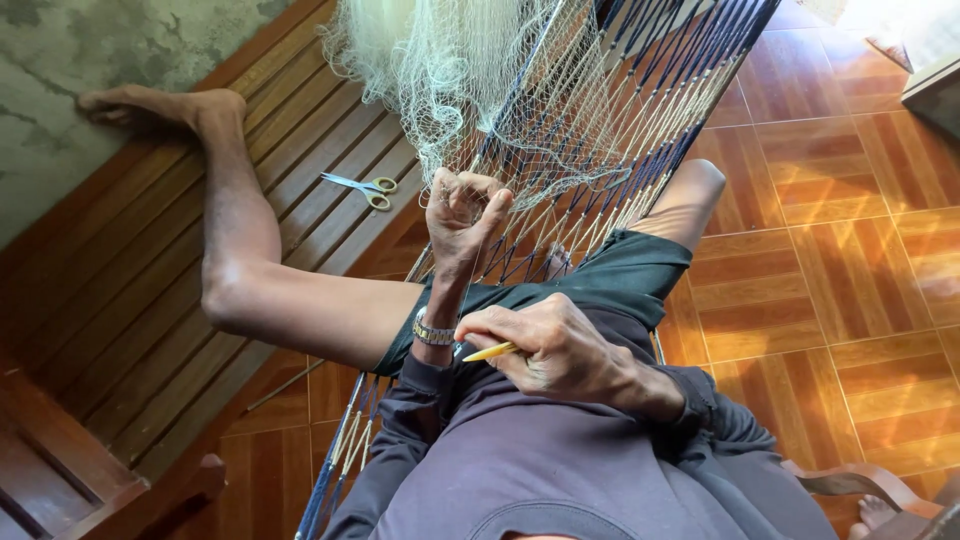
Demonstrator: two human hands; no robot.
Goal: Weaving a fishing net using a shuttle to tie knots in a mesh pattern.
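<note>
Netting (470, 90), pale and fine, hangs bunched above the left hand (462, 215), whose fingers are curled tight on its lower edge. Below it, the right hand (555, 350) pinches a yellow needle (490, 351); most of the needle is hidden. Scissors (362, 187) lie left, well apart.

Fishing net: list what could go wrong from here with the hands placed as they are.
1. The left hand grips the fine white net tightly; the thin twine might cut into its fingers or slip loose.
2. The right hand holds a pointed yellow netting needle close to the left wrist, so a slip could jab it.
3. The scissors lie near the bare leg.
</note>
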